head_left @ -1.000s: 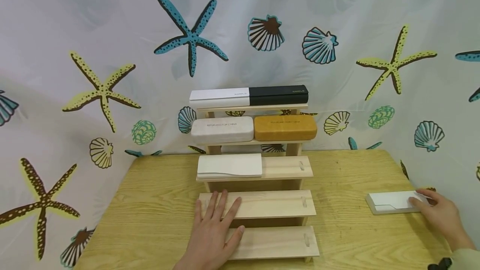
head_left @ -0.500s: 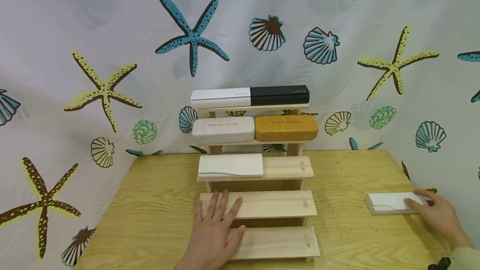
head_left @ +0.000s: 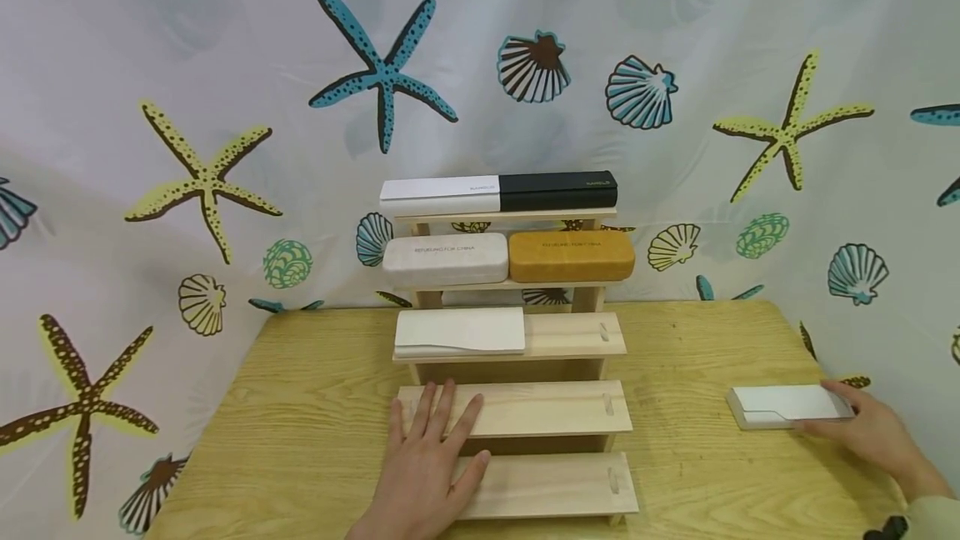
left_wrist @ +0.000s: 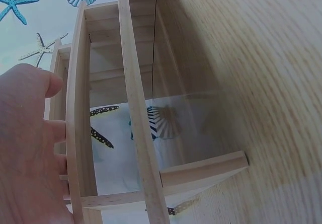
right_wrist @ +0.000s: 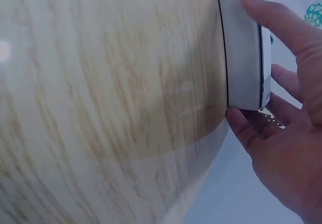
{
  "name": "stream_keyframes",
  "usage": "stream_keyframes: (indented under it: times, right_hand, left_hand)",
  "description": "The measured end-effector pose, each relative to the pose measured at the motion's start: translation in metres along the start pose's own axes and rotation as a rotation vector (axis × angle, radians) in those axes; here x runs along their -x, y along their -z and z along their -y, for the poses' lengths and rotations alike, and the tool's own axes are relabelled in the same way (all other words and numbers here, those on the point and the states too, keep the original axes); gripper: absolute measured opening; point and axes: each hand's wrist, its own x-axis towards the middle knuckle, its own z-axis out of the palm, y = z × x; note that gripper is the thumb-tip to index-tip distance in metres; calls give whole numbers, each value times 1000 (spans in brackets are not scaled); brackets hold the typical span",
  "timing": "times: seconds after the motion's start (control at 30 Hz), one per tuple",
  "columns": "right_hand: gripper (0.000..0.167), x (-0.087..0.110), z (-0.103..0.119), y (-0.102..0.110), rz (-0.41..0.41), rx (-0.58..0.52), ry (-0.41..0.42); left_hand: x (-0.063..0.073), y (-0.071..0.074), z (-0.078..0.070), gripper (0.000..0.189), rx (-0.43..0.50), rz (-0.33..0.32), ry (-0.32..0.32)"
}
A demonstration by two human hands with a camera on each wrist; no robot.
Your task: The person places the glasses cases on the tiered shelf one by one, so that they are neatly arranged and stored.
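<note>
In the head view my left hand (head_left: pixel 423 473) lies with fingers spread on the two lowest boards of a stepped wooden rack (head_left: pixel 551 486). The left wrist view has that hand (left_wrist: pixel 30 148) along the rack's side. Far right, my right hand (head_left: pixel 870 436) grips the right end of a white glasses case (head_left: pixel 780 401) with a flap lid, which sits on the table. From the right wrist, the thumb presses the long side of the case (right_wrist: pixel 244 53). Other fingers of the right hand (right_wrist: pixel 297 118) reach round its end and far side.
The top board bears a white case (head_left: pixel 442 196) and a black case (head_left: pixel 558 192). Below them stand a pale case (head_left: pixel 446 258) and an orange case (head_left: pixel 572 257). Another white flap case (head_left: pixel 459 332) lies on the middle board. A patterned cloth (head_left: pixel 480 140) hangs behind the table (head_left: pixel 315 407).
My right thumb has slid from the top of the white glasses case down to its near side. The case has shifted very slightly left. The left hand stays in place.
</note>
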Motion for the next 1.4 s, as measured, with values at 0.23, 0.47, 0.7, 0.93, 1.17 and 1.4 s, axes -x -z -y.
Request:
stream_keyframes:
  times: [0.23, 0.47, 0.7, 0.93, 1.17, 1.4]
  right_hand:
    - [110, -2, 4, -1, 9, 44, 65]
    - [105, -1, 9, -3, -33, 81, 74]
    - [105, -2, 9, -5, -25, 101, 92]
    - [94, -3, 9, -4, -5, 64, 133]
    - [93, -2, 13, -5, 19, 45, 91]
    - [94, -1, 16, -6, 42, 53, 88]
  left_hand:
    - [0, 0, 1, 63, -8, 11, 5]
    - [0, 0, 1, 63, -6, 21, 6]
    - [0, -1, 2, 64, -4, 13, 1]
    - [0, -1, 2, 63, 0, 5, -6]
    - [1, -1, 1, 63, 10, 2, -6]
    - [1, -1, 2, 63, 8, 8, -4]
